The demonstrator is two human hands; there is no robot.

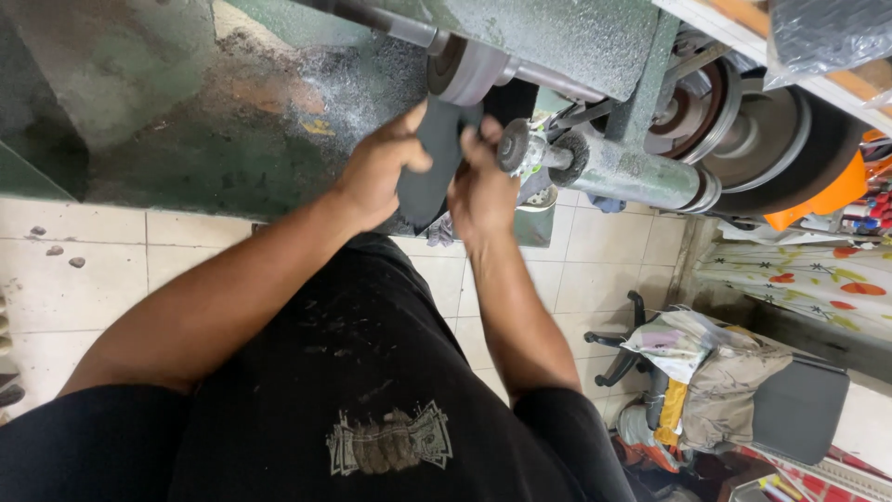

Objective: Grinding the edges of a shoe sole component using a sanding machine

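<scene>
Both hands grasp one dark shoe sole (429, 163): the left hand (381, 172) at its nine o'clock, the right hand (483, 191) at its three o'clock. The sole's top edge meets the grinding wheel (465, 70) at twelve o'clock, so edge grinding looks underway; steady pressure seems called for. One small wire brush (570, 156) spins-mount at two o'clock.

Both bare arms outstretched, left hand (383, 167) and right hand (481, 191) clenched close together.
</scene>
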